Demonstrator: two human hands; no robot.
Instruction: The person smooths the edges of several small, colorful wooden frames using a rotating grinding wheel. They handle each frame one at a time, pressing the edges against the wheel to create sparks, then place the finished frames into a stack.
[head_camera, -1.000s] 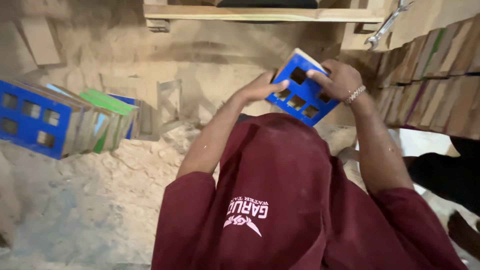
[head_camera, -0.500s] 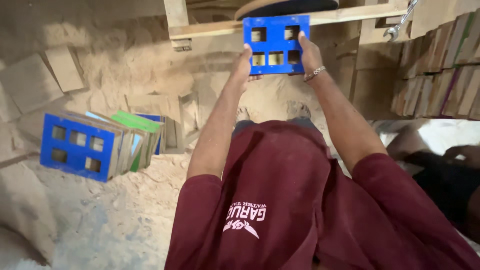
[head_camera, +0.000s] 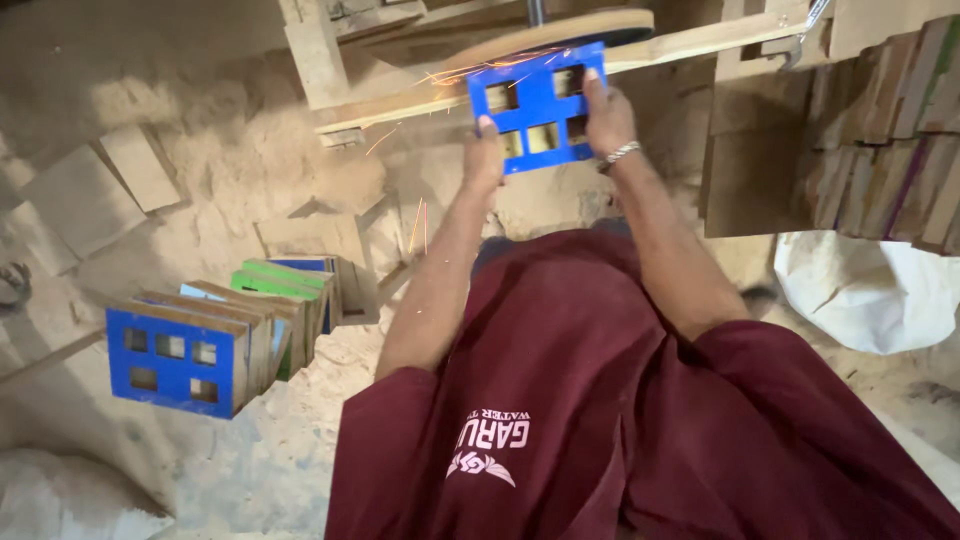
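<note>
Both hands grasp one blue board (head_camera: 537, 108) with square holes, held up at arm's length against the lower edge of a flat sanding disc (head_camera: 545, 35). The left hand (head_camera: 484, 155) grips the board's left edge, thumb on the face. The right hand (head_camera: 608, 118) grips the right edge, fingers spread over the face, a metal bracelet at the wrist. Sparks fan out to the left from the contact line at the board's top edge.

Clearance: the board sits just below a wooden rail (head_camera: 400, 100) that runs across under the disc. Open room lies to the left of the left hand. To the right, a stack of boards set on edge (head_camera: 880, 140) stands near the right forearm.

Surface: the floor (head_camera: 230, 180) is covered in pale sawdust. A row of finished boards (head_camera: 215, 335), blue and green, stands on edge at lower left, well apart from the hands. A white sack (head_camera: 865, 290) lies at right.

Hidden: the dark red shirt fills the lower part of the view and covers the floor beneath. The disc's upper part is cut off by the frame edge. The palms are behind the board.
</note>
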